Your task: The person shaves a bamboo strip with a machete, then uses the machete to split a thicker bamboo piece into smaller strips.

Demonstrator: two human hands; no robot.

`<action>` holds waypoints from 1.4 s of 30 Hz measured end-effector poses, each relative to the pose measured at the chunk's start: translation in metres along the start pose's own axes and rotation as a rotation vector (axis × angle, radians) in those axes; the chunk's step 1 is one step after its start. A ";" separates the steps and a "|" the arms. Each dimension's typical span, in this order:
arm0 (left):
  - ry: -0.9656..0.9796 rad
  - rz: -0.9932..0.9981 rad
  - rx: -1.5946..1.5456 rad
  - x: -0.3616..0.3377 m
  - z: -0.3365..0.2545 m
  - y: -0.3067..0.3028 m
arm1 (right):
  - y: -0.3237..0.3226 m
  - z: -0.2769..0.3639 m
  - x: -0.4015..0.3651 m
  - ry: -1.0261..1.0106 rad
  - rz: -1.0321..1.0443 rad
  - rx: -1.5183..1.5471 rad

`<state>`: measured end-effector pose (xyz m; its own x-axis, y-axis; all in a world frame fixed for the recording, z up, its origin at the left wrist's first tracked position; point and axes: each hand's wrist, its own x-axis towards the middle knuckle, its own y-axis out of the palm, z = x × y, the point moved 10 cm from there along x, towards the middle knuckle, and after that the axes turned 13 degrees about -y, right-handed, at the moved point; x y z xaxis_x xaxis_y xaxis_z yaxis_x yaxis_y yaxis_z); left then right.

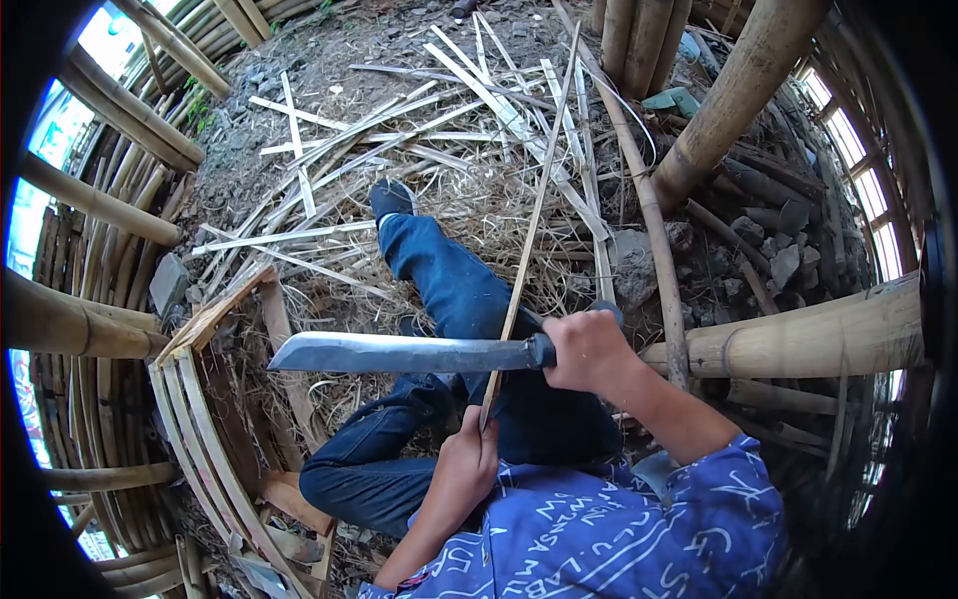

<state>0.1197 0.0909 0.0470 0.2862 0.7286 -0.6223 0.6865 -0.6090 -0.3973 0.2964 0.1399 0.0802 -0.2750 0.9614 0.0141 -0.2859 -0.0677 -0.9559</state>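
A machete [399,352] lies level across the middle of the view, its broad tip to the left. My right hand [589,351] is closed round its handle. A long thin bamboo strip [534,225] runs from the top of the view down over my leg, and the machete crosses it near the handle. Below the blade, my left hand [467,457] grips the strip's lower end. Under both hands are my legs in dark blue trousers [454,285]. Whether the blade's edge cuts into the strip cannot be seen.
Split bamboo strips [499,110] and shavings [479,200] litter the ground ahead. A slatted wooden frame [200,429] stands at the left. Thick bamboo poles [743,95] rise at the right, beside stone rubble [788,260]. Bamboo walls curve round both sides.
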 end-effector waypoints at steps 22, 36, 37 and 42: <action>0.084 -0.073 0.060 -0.011 0.005 0.000 | -0.048 -0.110 0.038 0.246 -0.168 -0.202; 0.014 -0.005 0.051 -0.034 0.029 -0.007 | -0.101 -0.271 0.098 0.591 -0.152 -0.211; 0.020 0.002 0.052 -0.033 0.030 -0.006 | -0.098 -0.275 0.103 0.597 -0.149 -0.185; -0.032 0.060 0.050 -0.038 0.045 -0.003 | -0.103 -0.296 0.116 0.689 -0.218 -0.158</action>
<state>0.0773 0.0506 0.0417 0.3036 0.6801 -0.6673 0.6343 -0.6669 -0.3911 0.5661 0.3375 0.0930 0.4269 0.9015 0.0708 -0.1179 0.1331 -0.9841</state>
